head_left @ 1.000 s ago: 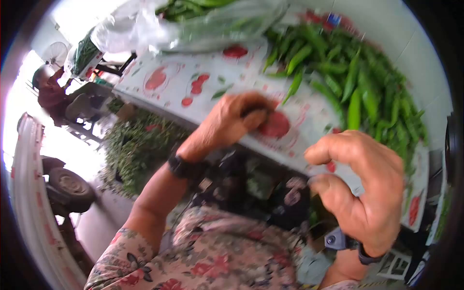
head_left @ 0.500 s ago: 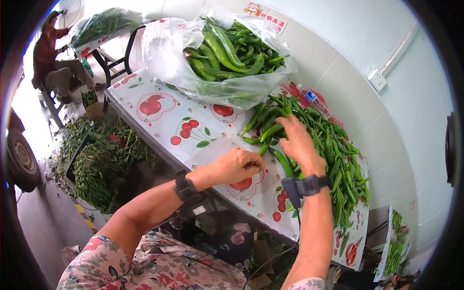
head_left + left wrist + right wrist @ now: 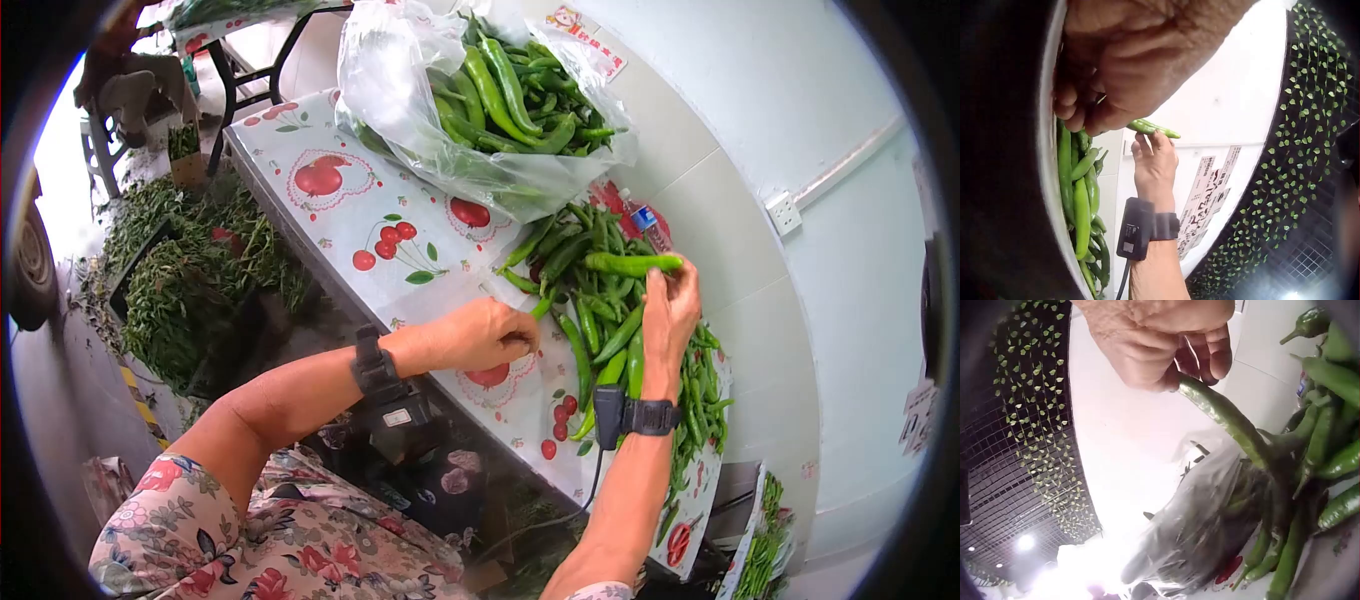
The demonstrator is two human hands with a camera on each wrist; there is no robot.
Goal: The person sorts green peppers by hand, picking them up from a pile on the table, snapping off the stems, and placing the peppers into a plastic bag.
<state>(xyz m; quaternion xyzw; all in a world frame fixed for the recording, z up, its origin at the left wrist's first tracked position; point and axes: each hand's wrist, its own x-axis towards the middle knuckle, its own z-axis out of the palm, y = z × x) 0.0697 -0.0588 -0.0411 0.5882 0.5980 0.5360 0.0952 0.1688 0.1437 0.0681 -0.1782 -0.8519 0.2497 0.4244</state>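
Observation:
In the head view my right hand (image 3: 670, 315) pinches a green pepper (image 3: 625, 264) near one end, over the loose pepper pile (image 3: 600, 305). The right wrist view shows this pepper (image 3: 1225, 422) slanting down from the fingertips of my right hand (image 3: 1169, 340). My left hand (image 3: 480, 335) is low over the table's printed cover, left of the pile, fingers curled, with no held thing visible. A pepper tip shows just beyond its fingers. In the left wrist view the curled fingers of my left hand (image 3: 1129, 69) are partly in shadow.
A clear plastic bag (image 3: 395, 125) of larger peppers stands at the table's back. A bottle (image 3: 650, 225) lies by the wall behind the pile. Red scissors (image 3: 678, 543) are near the right end. Leafy cuttings (image 3: 190, 300) heap on the floor at left, near a seated person.
My right hand has gone from near the camera into the pile and now has a pepper raised in its fingertips. My left hand stays curled near the pile's left side. The head view has shifted.

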